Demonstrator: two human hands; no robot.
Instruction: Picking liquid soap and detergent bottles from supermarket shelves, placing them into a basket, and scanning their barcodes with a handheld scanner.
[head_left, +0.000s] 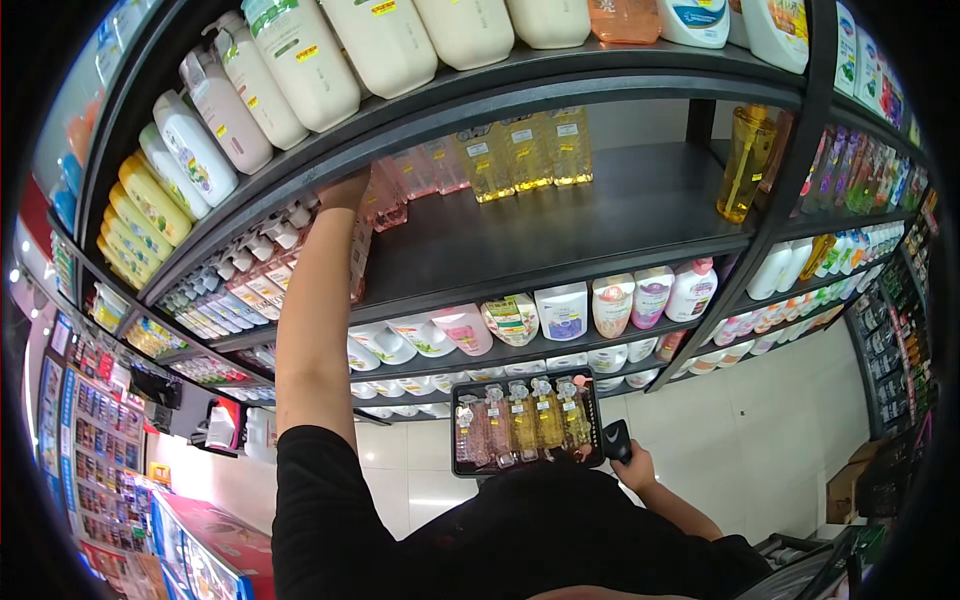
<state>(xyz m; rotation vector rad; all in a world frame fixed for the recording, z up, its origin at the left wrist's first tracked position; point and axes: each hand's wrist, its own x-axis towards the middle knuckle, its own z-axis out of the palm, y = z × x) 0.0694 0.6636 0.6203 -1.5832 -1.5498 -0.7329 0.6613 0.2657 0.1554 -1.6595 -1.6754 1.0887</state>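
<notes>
My left hand (346, 189) reaches into the middle shelf among clear pink bottles (390, 196). The edge of the shelf above hides its fingers, so I cannot tell what they hold. Down at my right side, my right hand (636, 466) grips a black handheld device (617, 441), whose exact kind is unclear. Close against my body is a black basket (456, 471) holding clear pink bottles (480, 431) and yellow bottles (546, 420). Clear yellow bottles (525, 159) stand in rows at the back of the middle shelf (555, 217).
Large cream pump bottles (386, 49) line the shelf above. White and pink bottles (465, 328) fill the shelf below. A single amber pump bottle (744, 165) stands beside the dark upright (787, 150). Cardboard boxes (846, 487) sit on the tiled floor (780, 420) at right.
</notes>
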